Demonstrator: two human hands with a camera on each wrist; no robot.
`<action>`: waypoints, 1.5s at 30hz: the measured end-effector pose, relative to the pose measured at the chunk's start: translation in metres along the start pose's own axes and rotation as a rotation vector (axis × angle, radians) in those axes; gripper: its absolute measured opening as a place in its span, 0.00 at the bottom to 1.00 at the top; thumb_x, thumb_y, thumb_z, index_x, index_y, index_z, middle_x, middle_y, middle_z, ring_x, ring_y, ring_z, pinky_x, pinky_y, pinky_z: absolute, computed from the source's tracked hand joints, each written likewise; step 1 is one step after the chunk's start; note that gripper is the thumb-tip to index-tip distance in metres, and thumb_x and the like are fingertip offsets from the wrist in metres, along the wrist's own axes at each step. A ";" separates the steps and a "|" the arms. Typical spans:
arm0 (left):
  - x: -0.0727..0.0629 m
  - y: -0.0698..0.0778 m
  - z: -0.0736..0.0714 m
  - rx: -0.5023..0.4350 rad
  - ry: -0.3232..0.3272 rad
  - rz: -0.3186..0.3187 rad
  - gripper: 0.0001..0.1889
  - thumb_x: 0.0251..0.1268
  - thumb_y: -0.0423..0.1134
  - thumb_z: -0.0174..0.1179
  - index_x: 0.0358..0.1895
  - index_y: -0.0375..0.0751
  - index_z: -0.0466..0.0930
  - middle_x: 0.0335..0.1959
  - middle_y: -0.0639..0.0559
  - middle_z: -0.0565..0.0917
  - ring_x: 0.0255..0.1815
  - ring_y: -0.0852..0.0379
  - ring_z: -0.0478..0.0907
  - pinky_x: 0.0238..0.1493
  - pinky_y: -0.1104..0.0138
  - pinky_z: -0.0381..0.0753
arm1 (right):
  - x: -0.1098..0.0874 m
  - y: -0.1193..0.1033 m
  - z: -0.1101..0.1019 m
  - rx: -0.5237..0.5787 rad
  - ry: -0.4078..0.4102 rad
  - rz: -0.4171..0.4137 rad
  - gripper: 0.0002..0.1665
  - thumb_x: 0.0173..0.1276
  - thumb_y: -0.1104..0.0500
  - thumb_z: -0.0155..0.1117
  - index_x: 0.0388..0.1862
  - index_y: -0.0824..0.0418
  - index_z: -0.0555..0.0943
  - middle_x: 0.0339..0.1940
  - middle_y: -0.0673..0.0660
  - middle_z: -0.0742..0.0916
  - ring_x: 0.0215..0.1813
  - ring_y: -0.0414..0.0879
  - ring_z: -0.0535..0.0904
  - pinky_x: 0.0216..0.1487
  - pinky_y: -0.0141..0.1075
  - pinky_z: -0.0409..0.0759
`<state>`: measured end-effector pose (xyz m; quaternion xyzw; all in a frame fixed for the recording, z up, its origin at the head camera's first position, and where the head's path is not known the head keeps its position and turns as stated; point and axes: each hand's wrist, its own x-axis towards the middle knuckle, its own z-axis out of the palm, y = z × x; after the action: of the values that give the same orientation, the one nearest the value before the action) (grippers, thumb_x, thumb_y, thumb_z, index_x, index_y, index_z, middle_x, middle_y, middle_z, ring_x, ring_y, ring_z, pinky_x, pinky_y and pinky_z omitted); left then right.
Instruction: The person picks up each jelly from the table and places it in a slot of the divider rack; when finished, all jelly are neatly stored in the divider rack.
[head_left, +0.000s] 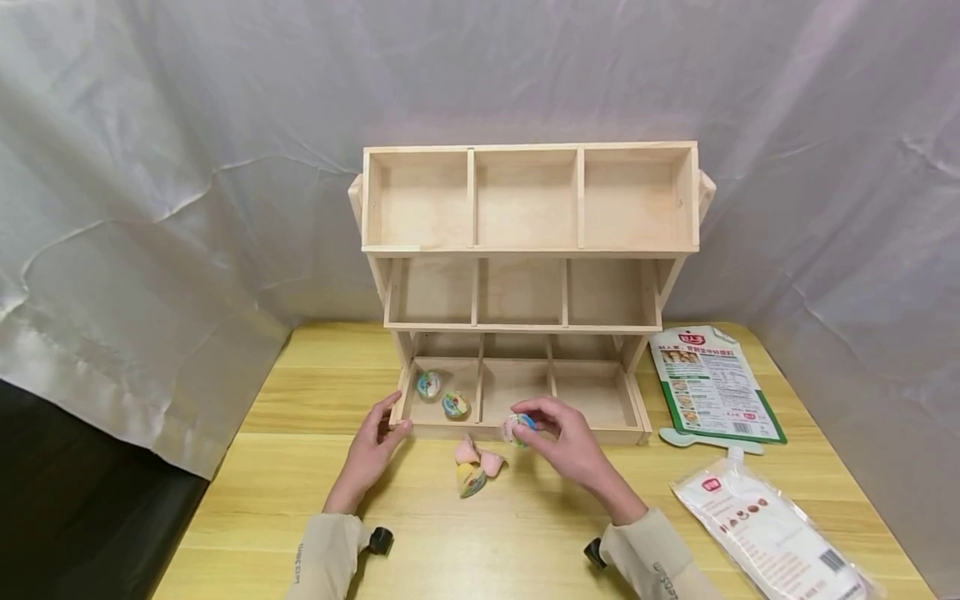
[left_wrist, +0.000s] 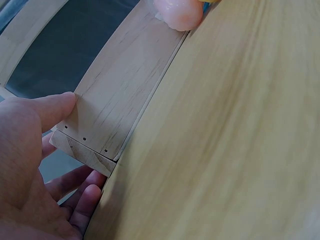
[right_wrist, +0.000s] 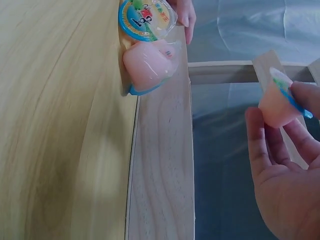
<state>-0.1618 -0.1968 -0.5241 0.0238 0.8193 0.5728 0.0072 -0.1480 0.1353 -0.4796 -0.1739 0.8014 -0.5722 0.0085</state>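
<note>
My right hand (head_left: 572,444) pinches a small jelly cup (right_wrist: 278,105) between thumb and fingers, just over the front edge of the wooden rack's bottom tray. The cup is pale pink with a blue-rimmed lid. At the tray's front left corner, my left hand (head_left: 367,454) grips the wooden rack (left_wrist: 117,85), thumb on the front board and fingers round the side. Two jelly cups (head_left: 455,406) lie in the bottom left compartment, lids up. On the table before the tray, a yellow jelly cup (head_left: 470,480) and two pink jelly cups (head_left: 491,463) are bunched together.
The rack has three tiers, each split into three compartments by dividers (head_left: 480,392). To its right lie a green-edged printed packet (head_left: 716,383), a pale spoon (head_left: 708,441) and a white spouted pouch (head_left: 772,533). Grey curtains (head_left: 525,71) hang behind and beside the table.
</note>
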 end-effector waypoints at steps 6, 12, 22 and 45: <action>-0.001 0.001 0.000 0.004 0.003 0.005 0.32 0.76 0.37 0.62 0.79 0.39 0.64 0.61 0.30 0.79 0.52 0.49 0.78 0.51 0.69 0.76 | 0.002 0.000 0.001 0.031 0.041 -0.027 0.16 0.72 0.59 0.71 0.57 0.58 0.85 0.54 0.58 0.86 0.54 0.51 0.82 0.56 0.30 0.82; 0.000 0.001 0.000 0.006 0.001 0.003 0.32 0.76 0.37 0.62 0.79 0.39 0.63 0.62 0.30 0.78 0.52 0.50 0.78 0.51 0.68 0.76 | 0.003 0.000 0.001 0.079 0.053 -0.019 0.22 0.75 0.61 0.67 0.65 0.57 0.80 0.57 0.63 0.83 0.51 0.48 0.85 0.50 0.32 0.86; 0.001 -0.001 0.000 -0.010 -0.002 0.005 0.32 0.76 0.37 0.62 0.79 0.40 0.63 0.62 0.29 0.78 0.55 0.43 0.80 0.52 0.67 0.77 | 0.004 0.000 0.001 0.016 0.071 -0.061 0.16 0.78 0.57 0.63 0.61 0.55 0.84 0.54 0.56 0.85 0.47 0.41 0.82 0.49 0.33 0.84; 0.001 -0.003 0.000 0.011 0.002 0.012 0.32 0.76 0.38 0.62 0.79 0.40 0.63 0.61 0.31 0.79 0.56 0.42 0.81 0.53 0.66 0.77 | 0.010 -0.002 0.002 0.141 0.003 0.038 0.30 0.67 0.69 0.72 0.68 0.62 0.78 0.59 0.66 0.78 0.58 0.58 0.82 0.54 0.33 0.85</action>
<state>-0.1627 -0.1973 -0.5267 0.0281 0.8223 0.5684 0.0030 -0.1561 0.1304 -0.4766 -0.1569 0.7623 -0.6271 0.0305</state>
